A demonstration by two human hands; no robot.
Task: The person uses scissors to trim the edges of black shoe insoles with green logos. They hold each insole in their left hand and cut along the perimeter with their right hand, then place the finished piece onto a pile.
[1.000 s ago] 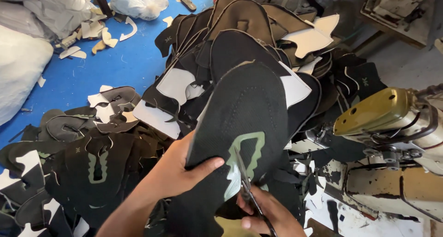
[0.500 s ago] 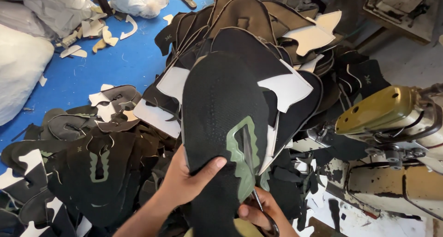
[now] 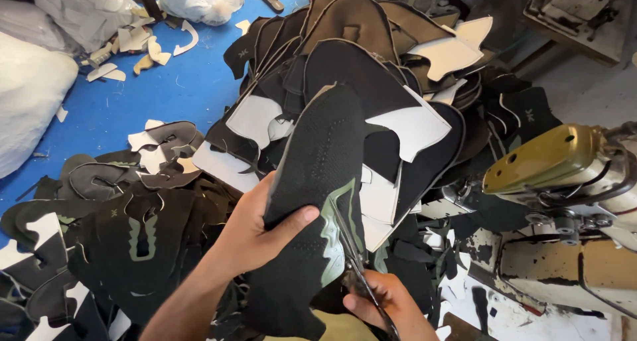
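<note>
My left hand grips a black mesh shoe-upper piece with a green trim patch, thumb pressed across its lower part. The piece stands nearly upright, folded along its length. My right hand holds a pair of scissors, whose blades run up along the green trim at the piece's edge. Behind the held piece rises a tall stack of black, brown and white shoe-upper pieces.
More black uppers with green marks lie heaped at lower left. A gold-coloured sewing machine stands at the right. The blue floor carries white scraps; white sacks sit at the far left.
My left hand has turned and folded the black piece, so it looks narrower and more upright. The scissors have moved up along the green trim.
</note>
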